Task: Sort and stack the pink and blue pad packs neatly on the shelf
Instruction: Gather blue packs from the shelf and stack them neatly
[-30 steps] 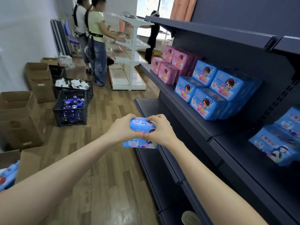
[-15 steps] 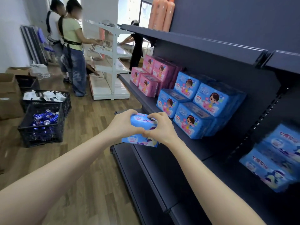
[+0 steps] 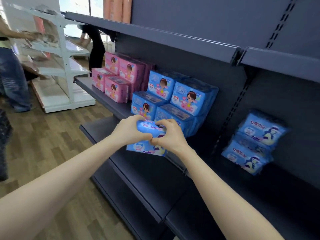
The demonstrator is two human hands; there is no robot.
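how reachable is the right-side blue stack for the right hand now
Not yet, probably: the right hand grips a blue pack with the left hand, though nothing blocks the way to the blue stack.

On the shelf [image 3: 110,101]: first stack [image 3: 117,78] leftmost, second stack [image 3: 173,97] just right of it, third stack [image 3: 254,142] well apart rightward. Left hand [image 3: 129,131] and right hand [image 3: 170,135] hold a pack [image 3: 147,148] before the second stack.

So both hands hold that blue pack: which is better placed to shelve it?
The right hand, probably. The blue pack looks like those in the stack further right on the shelf, on that hand's side; the left hand would have to cross.
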